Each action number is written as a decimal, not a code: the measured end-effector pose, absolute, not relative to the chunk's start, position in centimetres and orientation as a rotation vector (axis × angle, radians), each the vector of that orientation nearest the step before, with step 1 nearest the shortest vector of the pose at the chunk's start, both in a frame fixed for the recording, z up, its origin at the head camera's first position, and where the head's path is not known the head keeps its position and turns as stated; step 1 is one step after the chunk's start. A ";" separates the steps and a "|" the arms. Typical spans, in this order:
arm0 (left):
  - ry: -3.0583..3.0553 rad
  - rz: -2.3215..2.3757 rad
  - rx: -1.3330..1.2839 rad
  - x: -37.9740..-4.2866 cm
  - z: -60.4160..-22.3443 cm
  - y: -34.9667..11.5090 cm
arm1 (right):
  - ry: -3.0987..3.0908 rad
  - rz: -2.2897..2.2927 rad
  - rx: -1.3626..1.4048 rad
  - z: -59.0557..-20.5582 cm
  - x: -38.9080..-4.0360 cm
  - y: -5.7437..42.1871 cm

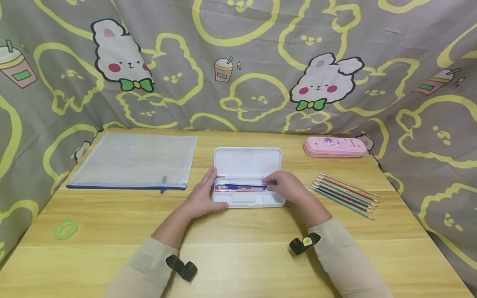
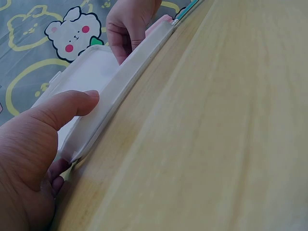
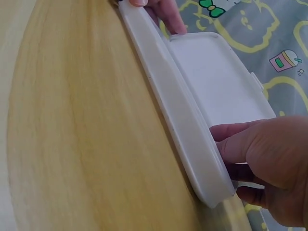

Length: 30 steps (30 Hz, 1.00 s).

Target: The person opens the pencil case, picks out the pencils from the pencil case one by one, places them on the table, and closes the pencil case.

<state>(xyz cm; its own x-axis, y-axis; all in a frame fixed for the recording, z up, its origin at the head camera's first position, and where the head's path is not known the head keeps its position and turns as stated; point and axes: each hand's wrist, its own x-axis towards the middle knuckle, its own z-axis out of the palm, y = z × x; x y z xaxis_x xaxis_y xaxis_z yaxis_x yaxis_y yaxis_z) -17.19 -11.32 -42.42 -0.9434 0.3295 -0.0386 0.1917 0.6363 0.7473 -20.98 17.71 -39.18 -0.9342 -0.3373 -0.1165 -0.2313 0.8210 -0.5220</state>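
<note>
A white pencil case stands open in mid-table, its lid tipped back. Inside, a blue pen and a pinkish-red stick-like item lie lengthwise behind a white eraser. My left hand grips the case's left end, with the thumb along the front wall and the fingers around the side. My right hand reaches in at the right end with bent fingers, close to the pen's end. In the right wrist view the case's front wall hides those fingertips, so whether they pinch anything is unclear.
Several pencils lie side by side to the right. Behind them is a closed pink pencil case. A mesh zip pouch lies at back left, a green ring at front left. A patterned curtain borders the table's back.
</note>
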 end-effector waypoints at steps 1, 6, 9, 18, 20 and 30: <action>2.683 1.197 0.431 -17.2 -42.4 -11.3 | 2.802 -0.738 -0.442 -39.1 -21.0 17.6; 2.681 1.205 0.431 -17.2 -42.4 -11.3 | 2.823 -0.617 -0.471 -38.9 -21.0 17.1; 2.678 1.208 0.431 -17.2 -42.4 -11.3 | 2.843 -0.566 -0.499 -38.8 -21.1 17.0; 2.675 1.217 0.434 -17.2 -42.4 -11.4 | 2.836 -0.568 -0.590 -38.8 -20.9 17.0; 2.676 1.216 0.435 -17.2 -42.5 -11.4 | 2.842 -0.577 -0.642 -38.9 -20.8 17.2; 2.672 1.214 0.438 -17.2 -42.5 -11.3 | 2.773 -0.833 -0.580 -39.1 -20.4 18.4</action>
